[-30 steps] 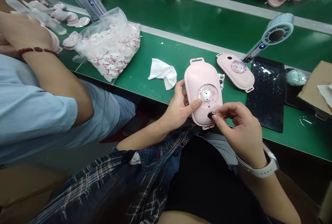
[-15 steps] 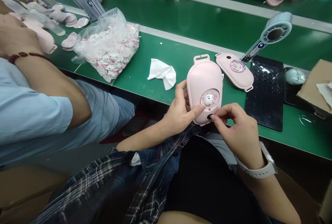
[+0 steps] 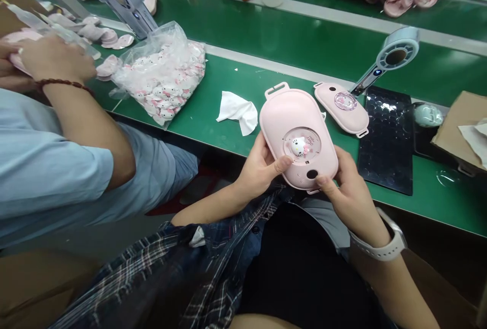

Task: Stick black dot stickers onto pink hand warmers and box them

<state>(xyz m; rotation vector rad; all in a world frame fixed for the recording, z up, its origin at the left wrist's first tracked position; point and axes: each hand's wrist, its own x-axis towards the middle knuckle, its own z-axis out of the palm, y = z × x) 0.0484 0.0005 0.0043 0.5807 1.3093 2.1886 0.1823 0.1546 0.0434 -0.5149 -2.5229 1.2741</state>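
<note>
A pink oval plastic case (image 3: 291, 108) is held tilted over the bench edge, between both my hands. My left hand (image 3: 261, 169) grips its left side, thumb on the front near the round recess. A small white cat figure (image 3: 300, 146) sits in that recess. My right hand (image 3: 346, 187) is wrapped round the lower right side, its thumb beside the black oval spot (image 3: 312, 174); its other fingers are hidden behind the case. Just beyond lies a flatter pink cover (image 3: 352, 116) with a clear round window.
A handheld fan (image 3: 395, 55) stands behind a black sheet (image 3: 386, 151). A bag of cat figures (image 3: 163, 85) and a white cloth (image 3: 238, 111) lie to the left. A co-worker's hand (image 3: 57, 60) works at far left. A cardboard box (image 3: 458, 116) is at right.
The pink case has tilted, its top leaning left. My right hand has gone from pinching at the black spot to gripping the case's side. The co-worker's hand has shifted right.
</note>
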